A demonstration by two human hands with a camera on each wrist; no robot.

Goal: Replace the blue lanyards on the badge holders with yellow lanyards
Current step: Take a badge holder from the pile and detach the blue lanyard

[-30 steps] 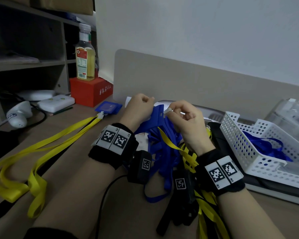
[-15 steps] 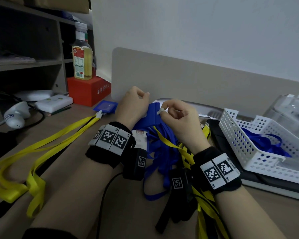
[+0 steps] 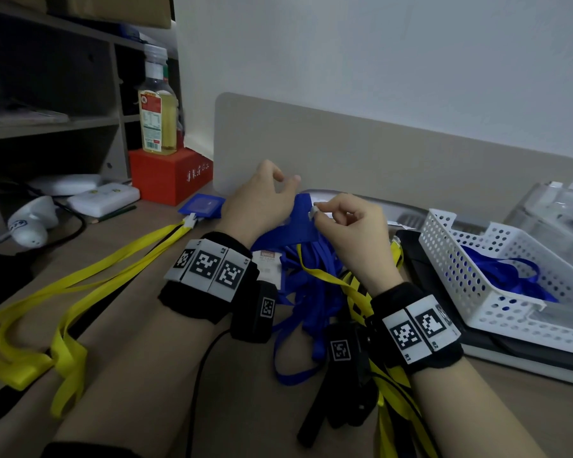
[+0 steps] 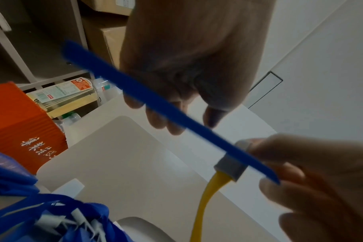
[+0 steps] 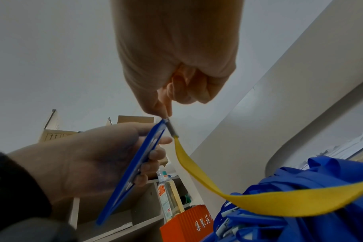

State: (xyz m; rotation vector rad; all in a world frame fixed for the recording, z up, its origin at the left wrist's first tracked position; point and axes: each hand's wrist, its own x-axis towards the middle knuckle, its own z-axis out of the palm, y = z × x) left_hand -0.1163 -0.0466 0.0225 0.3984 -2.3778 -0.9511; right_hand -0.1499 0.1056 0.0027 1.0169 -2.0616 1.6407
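A blue badge holder (image 3: 298, 223) is held up over the desk, gripped by my left hand (image 3: 275, 193) with fingers behind it. In the left wrist view the badge holder (image 4: 155, 106) shows edge-on and blurred. My right hand (image 3: 325, 214) pinches the white clip (image 3: 312, 213) of a yellow lanyard (image 3: 325, 276) against the holder's top edge. The right wrist view shows that clip (image 5: 171, 127) touching the holder's (image 5: 135, 168) upper corner, with the yellow strap (image 5: 238, 201) trailing down. Whether the clip is latched is hidden.
A heap of blue lanyards (image 3: 311, 292) lies under my hands. A white basket (image 3: 470, 259) at right holds blue lanyards (image 3: 510, 272). At left lie a blue holder (image 3: 201, 204) on a yellow lanyard (image 3: 113, 269), a red box (image 3: 166, 173) and a bottle (image 3: 158, 123).
Both hands stay together at the holder's top. My left fingers have lifted and spread a little above the holder, and the holder has tilted; the right hand keeps pinching the clip.
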